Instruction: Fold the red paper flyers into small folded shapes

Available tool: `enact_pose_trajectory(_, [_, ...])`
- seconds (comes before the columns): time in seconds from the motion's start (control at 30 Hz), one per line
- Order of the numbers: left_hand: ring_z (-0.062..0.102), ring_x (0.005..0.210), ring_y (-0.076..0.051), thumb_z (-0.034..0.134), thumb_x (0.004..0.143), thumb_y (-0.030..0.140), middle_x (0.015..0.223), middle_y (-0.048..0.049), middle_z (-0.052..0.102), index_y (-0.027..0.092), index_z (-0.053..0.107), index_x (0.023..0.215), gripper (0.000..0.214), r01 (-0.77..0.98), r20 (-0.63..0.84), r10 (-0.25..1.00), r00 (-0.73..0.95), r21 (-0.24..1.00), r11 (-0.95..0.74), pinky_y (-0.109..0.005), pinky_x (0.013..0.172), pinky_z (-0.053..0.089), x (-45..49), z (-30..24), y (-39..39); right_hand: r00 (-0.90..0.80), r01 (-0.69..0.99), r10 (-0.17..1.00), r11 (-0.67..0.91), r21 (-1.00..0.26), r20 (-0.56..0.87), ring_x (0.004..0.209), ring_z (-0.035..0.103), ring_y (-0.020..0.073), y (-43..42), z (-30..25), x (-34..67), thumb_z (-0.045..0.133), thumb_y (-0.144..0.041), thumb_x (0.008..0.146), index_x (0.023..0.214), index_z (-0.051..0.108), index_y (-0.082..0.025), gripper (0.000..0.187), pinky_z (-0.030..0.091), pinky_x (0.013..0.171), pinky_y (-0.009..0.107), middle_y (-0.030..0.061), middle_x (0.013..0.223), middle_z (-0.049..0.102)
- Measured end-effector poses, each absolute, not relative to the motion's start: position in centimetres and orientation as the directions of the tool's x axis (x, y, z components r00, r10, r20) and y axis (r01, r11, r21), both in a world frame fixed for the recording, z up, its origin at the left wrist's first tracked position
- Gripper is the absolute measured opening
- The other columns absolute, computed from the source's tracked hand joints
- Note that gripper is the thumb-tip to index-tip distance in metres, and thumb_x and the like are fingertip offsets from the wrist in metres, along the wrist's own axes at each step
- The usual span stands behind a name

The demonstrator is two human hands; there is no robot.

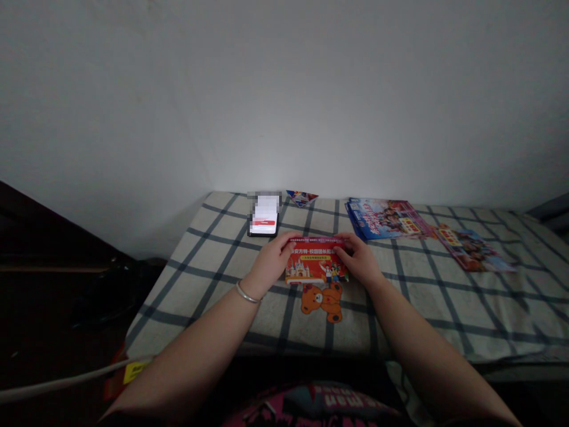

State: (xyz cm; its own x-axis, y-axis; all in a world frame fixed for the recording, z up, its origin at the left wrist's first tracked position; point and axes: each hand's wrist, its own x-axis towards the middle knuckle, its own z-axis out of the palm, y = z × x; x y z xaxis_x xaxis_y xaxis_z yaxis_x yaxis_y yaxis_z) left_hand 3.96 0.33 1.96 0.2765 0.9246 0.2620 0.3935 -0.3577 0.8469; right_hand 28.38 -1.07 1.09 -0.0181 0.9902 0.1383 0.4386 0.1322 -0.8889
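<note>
A red leaflet [313,267] with a printed castle and cartoon figures lies in front of me, its far edge folded over in a narrow strip. My left hand [274,258], with a silver bangle on the wrist, grips its left end. At the opposite end my right hand [359,259] has its thumb on the printed face and its fingers over the far edge. Both hands are closed on the paper; some fingertips are hidden. Just below the leaflet a brown teddy bear picture [323,303] shows on the checked cloth.
A lit phone [264,214] stands near the wall, beside a small folded paper triangle [302,197]. To the right are a stack of colourful leaflets [386,218] and another leaflet [478,249]. Checked cloth [213,255] covers the surface; a pale wall [284,95] rises behind.
</note>
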Motion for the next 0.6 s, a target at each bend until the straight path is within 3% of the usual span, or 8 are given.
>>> enact_pose_trajectory(0.2, [0.064,0.104,-0.019,0.045,0.094,0.026,0.116,-0.0045,0.067,0.022,0.061,0.117,0.028,0.405,0.259,0.917,0.303,0.836,-0.370,-0.035,0.092,0.051,3.88,1.86,0.29,0.065,0.369,0.994,0.061,-0.928,0.091,0.065,0.065,0.0184,-1.08,1.38,27.84,0.060,-0.041,0.078,0.101,0.061,-0.023,0.029,0.051,0.057,0.029,-0.0002,0.071,0.069])
enact_pose_trajectory(0.43, [0.066,0.091,-0.018,0.052,0.090,0.025,0.112,-0.0059,0.069,0.022,0.062,0.117,0.029,0.400,0.230,0.924,0.305,0.850,-0.343,-0.033,0.081,0.054,4.06,1.75,0.21,0.108,0.373,0.987,0.071,-0.925,0.119,0.069,0.067,0.0197,-0.99,1.30,27.77,0.060,-0.042,0.078,0.093,0.060,-0.024,0.023,0.052,0.064,0.032,0.0008,0.074,0.071])
enact_pose_trajectory(0.6, [0.065,0.100,-0.018,0.050,0.091,0.022,0.113,-0.0044,0.069,0.022,0.064,0.114,0.027,0.394,0.231,0.927,0.295,0.855,-0.339,-0.033,0.090,0.052,4.02,1.36,0.38,0.107,0.388,0.988,0.060,-0.920,0.109,0.065,0.065,0.0190,-0.93,1.25,27.85,0.060,-0.044,0.079,0.092,0.060,-0.023,0.025,0.049,0.059,0.030,0.0004,0.071,0.070])
